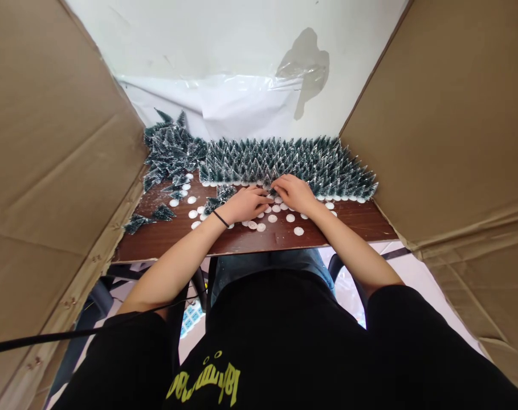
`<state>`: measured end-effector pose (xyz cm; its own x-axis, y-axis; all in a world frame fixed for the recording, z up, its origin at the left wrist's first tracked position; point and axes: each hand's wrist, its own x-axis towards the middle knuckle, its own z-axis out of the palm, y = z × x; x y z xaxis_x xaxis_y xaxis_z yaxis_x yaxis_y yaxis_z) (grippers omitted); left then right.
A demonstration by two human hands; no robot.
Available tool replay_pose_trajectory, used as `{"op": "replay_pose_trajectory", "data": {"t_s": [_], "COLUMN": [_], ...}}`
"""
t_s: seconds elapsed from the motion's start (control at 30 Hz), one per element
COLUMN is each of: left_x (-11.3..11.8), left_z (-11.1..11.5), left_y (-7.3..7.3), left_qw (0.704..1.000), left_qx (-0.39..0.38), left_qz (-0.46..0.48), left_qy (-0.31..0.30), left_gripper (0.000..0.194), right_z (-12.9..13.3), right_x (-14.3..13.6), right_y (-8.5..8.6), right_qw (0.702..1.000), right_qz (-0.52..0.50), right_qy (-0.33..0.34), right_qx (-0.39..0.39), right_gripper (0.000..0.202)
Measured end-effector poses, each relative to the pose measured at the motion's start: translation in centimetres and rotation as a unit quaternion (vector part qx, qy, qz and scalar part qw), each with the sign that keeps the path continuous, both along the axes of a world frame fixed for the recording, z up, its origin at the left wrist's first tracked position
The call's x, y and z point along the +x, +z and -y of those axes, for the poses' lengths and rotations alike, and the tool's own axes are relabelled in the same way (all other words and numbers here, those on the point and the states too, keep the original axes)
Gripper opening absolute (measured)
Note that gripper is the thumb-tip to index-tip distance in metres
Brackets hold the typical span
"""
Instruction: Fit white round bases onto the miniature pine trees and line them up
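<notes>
Close together at the front edge of the standing rows are my left hand [249, 203] and my right hand [293, 192]. Both have bent fingers turned toward each other, and whatever lies between the fingertips is too small and covered to make out. Miniature frosted pine trees [280, 156] stand upright on white round bases in a dense block just beyond my hands. Loose white discs [273, 218] lie scattered under and around both hands. A few trees [218, 199] lie on their sides next to my left hand.
A heap of loose miniature trees [171, 145] fills the table's back left corner, and a few more [150, 219] lie near the left edge. Brown panels [459, 119] wall in both sides of the wooden table [357, 219]. A white wall [241, 40] stands behind. A black cable [45, 337] crosses at lower left.
</notes>
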<state>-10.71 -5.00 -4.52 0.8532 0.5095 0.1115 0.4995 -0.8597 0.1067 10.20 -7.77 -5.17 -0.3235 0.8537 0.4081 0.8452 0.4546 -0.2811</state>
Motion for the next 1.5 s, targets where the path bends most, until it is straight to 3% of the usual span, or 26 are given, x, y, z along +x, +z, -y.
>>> {"op": "replay_pose_trajectory", "data": {"t_s": [0.73, 1.23, 1.5], "left_x": [-0.1, 0.1, 0.1], "left_z": [-0.2, -0.3, -0.4], "left_y": [-0.3, -0.5, 0.2], "left_qw": [1.0, 1.0, 0.999], "left_qx": [0.004, 0.006, -0.013], "left_qz": [0.001, 0.008, 0.035], "left_qy": [-0.007, -0.004, -0.009], "left_gripper": [0.04, 0.038, 0.035], "right_z": [0.2, -0.4, -0.9], "right_x": [-0.3, -1.2, -1.2], "right_y": [0.3, -0.4, -1.0], "right_qw": [0.998, 0.994, 0.994], "right_qz": [0.049, 0.081, 0.065], "right_qy": [-0.025, 0.077, 0.088], "right_qx": [-0.011, 0.016, 0.011], "right_gripper": [0.03, 0.023, 0.026]}}
